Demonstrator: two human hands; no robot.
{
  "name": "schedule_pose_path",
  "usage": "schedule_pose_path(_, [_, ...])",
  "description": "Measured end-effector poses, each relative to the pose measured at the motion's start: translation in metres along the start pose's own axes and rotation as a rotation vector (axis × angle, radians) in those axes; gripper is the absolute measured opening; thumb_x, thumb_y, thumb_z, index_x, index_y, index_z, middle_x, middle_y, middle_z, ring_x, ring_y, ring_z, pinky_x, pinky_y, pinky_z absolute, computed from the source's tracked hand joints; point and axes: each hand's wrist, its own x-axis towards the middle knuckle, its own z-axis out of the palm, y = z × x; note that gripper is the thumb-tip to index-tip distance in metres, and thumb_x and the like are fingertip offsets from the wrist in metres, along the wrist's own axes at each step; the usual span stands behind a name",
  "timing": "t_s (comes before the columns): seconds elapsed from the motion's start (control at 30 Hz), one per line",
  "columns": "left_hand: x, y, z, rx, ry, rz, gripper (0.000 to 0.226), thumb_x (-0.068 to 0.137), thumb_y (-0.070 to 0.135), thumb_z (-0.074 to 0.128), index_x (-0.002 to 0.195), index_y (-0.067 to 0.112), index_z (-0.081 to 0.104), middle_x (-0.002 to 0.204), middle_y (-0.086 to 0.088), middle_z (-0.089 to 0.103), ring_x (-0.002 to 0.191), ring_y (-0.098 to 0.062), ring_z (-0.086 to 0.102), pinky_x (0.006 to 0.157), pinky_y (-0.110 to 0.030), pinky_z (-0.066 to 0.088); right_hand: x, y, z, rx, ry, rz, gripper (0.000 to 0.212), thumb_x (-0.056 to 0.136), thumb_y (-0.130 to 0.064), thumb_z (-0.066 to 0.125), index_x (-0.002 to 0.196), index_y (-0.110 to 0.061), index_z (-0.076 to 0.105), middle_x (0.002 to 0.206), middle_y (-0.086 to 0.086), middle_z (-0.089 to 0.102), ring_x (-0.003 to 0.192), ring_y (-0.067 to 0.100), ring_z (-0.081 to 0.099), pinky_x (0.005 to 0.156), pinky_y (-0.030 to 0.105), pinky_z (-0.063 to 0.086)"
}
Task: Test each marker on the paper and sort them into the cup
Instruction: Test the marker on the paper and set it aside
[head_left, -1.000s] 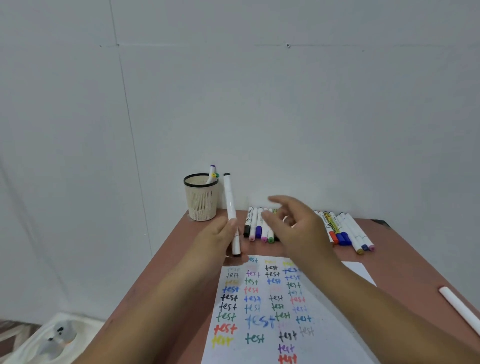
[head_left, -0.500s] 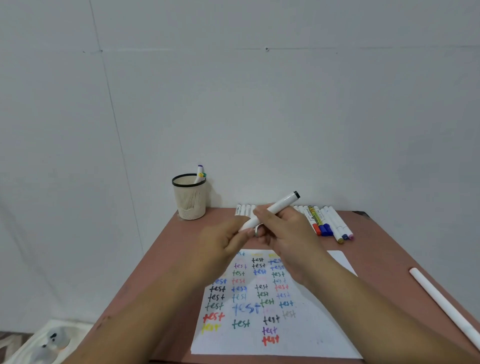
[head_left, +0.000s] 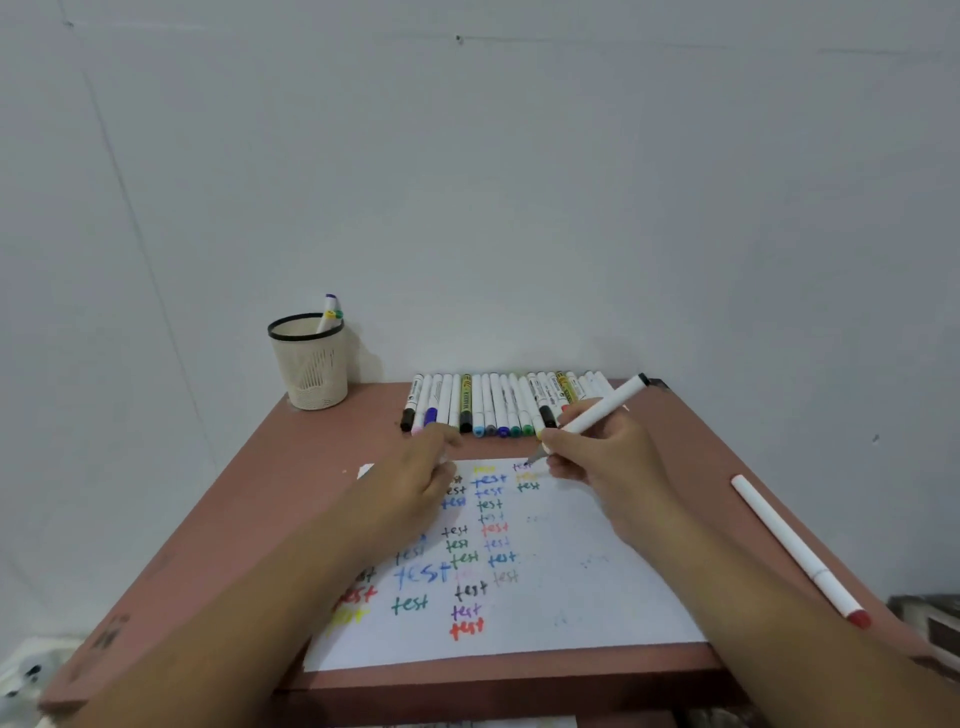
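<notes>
The right hand (head_left: 608, 457) pinches a marker (head_left: 597, 413), tip at the paper (head_left: 597, 582): testing it. Left hand (head_left: 415, 483) rests there, grip unclear. Next, the cup (head_left: 310, 364).

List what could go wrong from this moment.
1. The right hand holds the marker with its tip at the paper's crowded top, so a new mark may overlap older words.
2. The left hand may hold the cap; I cannot tell. Dropped, it could roll away.
</notes>
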Motion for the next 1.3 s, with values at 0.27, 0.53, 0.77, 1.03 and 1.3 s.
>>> schedule_pose_path(0.27, [0.001, 0.005, 0.006, 0.047, 0.055, -0.019, 0.012, 0.099, 0.03, 0.059, 0.107, 0.027, 0.051, 0.097, 0.015, 0.056, 0.085, -0.003, 0.053, 0.069, -0.021, 0.04, 0.002, 0.015, 0.0, -0.179, -0.082, 0.019, 0.012, 0.086, -0.001, 0.081, 0.091, -0.003, 0.07, 0.076, 0.011, 0.073, 0.065, 0.021, 0.066, 0.067, 0.034, 0.058])
schedule_pose_path(0.53, [-0.002, 0.008, 0.009, 0.081, 0.051, 0.057, 0.012, 0.096, 0.036, 0.063, 0.106, 0.033, 0.057, 0.092, 0.023, 0.051, 0.086, 0.006, 0.049, 0.069, -0.013, 0.034, 0.0, 0.017, -0.003, -0.247, -0.115, -0.007, 0.013, 0.084, 0.001, 0.078, 0.082, -0.006, 0.068, 0.065, 0.003, 0.067, 0.059, 0.017, 0.061, 0.063, 0.035, 0.055])
schedule_pose_path(0.77, [-0.002, 0.006, 0.008, 0.105, 0.05, 0.07, 0.018, 0.096, 0.041, 0.06, 0.114, 0.037, 0.058, 0.095, 0.032, 0.047, 0.091, 0.012, 0.047, 0.073, -0.009, 0.034, 0.001, 0.019, -0.003, -0.278, -0.101, -0.021, 0.011, 0.085, -0.004, 0.08, 0.083, -0.01, 0.071, 0.074, 0.007, 0.072, 0.063, 0.016, 0.065, 0.066, 0.035, 0.059])
schedule_pose_path(1.03, [-0.003, 0.002, 0.008, 0.107, 0.063, 0.121, 0.022, 0.095, 0.044, 0.06, 0.117, 0.041, 0.059, 0.098, 0.037, 0.046, 0.094, 0.018, 0.044, 0.075, -0.012, 0.035, 0.003, 0.023, -0.005, -0.298, -0.023, -0.027, 0.013, 0.084, -0.008, 0.08, 0.082, -0.017, 0.07, 0.075, 0.006, 0.073, 0.063, 0.016, 0.066, 0.066, 0.034, 0.058])
schedule_pose_path(1.3, [-0.003, 0.001, 0.009, 0.121, 0.065, 0.109, 0.023, 0.096, 0.046, 0.058, 0.119, 0.043, 0.057, 0.099, 0.038, 0.044, 0.094, 0.009, 0.045, 0.077, -0.013, 0.034, 0.005, 0.023, -0.008, -0.345, 0.014, -0.043, 0.016, 0.078, -0.013, 0.079, 0.076, -0.024, 0.068, 0.07, 0.0, 0.071, 0.061, 0.015, 0.066, 0.07, 0.045, 0.06])
